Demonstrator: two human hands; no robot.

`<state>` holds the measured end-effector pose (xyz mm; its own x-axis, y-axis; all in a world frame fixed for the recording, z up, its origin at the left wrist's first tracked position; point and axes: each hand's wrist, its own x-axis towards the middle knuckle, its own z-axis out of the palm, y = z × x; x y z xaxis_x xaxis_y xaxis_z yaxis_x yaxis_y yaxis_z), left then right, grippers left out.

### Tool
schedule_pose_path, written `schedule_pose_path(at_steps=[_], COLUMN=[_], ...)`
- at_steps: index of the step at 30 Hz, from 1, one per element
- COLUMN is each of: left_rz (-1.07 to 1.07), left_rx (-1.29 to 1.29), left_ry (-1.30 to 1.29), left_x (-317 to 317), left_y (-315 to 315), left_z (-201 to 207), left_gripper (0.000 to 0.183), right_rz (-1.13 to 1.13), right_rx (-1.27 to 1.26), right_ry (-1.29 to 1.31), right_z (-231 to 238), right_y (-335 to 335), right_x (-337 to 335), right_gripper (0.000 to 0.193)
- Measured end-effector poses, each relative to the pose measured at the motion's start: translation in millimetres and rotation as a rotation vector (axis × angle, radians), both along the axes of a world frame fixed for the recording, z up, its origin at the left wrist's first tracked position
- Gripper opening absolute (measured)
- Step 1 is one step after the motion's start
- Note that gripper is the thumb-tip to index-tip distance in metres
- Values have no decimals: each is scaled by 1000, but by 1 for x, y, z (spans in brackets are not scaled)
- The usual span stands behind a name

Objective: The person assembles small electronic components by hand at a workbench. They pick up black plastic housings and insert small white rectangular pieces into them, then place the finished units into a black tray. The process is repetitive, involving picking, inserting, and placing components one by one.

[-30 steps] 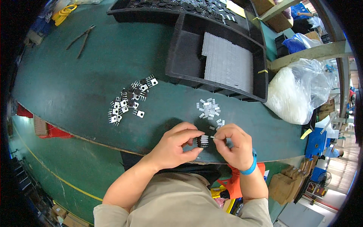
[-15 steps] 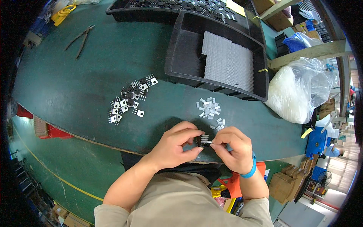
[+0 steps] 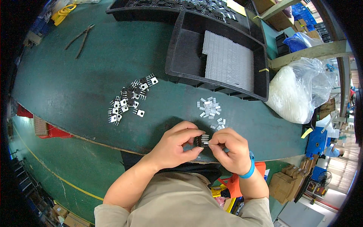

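Observation:
My left hand [image 3: 177,143] grips a small stack of black transistors [image 3: 202,140] between thumb and fingers, their metal legs pointing right. Pinched closed, my right hand [image 3: 232,151] has its fingertips against the right side of that stack. A small pale piece shows at the fingertips, mostly covered by them. Just beyond my right hand lies a scatter of small clear plastic pieces [image 3: 209,108]. Farther left, a loose pile of transistors [image 3: 128,97] with black bodies and silver tabs rests on the green tabletop [image 3: 75,87].
A black bin [image 3: 185,45] holding rows of clear plastic strips [image 3: 228,60] stands at the back. Behind it is a black tray [image 3: 143,14] of dark parts. Pliers [image 3: 81,41] lie far left. A plastic bag of white material [image 3: 289,94] sits at right.
My right hand has shifted slightly left, bringing its fingertips closer against the stack; the pale piece shows less now. My left hand stays in place.

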<state>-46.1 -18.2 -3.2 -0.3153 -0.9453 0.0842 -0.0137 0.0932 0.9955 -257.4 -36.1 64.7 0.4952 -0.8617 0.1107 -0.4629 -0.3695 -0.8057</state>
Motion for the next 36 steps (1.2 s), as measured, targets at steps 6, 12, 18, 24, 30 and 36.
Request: schedule_pose_path(at_steps=[6,12,18,24,30,36], left_rz=[-6,2,14,7,5,2], left_rx=[-10,-19,-11,-18,6,-2], left_ry=[-11,-5,2,2,19,-9], left_x=[0,-1,-1,0,-1,0], left_y=[-1,-1,-1,-1,0,0], left_z=[1,0,0,-1,-1,-1], left_gripper=[43,43,44,44,44,44], right_rz=[2,21,-2,-6,-51,-80], right_rx=[17,-95,-150,-155,-155,-141], right_ry=[25,15,21,37,12,27], right_z=[1,1,-4,2,-3,-5], right_y=[1,0,6,7,10,14], right_x=[0,-1,-5,-1,-3,-4], right_gripper=[18,21,25,24,22,21])
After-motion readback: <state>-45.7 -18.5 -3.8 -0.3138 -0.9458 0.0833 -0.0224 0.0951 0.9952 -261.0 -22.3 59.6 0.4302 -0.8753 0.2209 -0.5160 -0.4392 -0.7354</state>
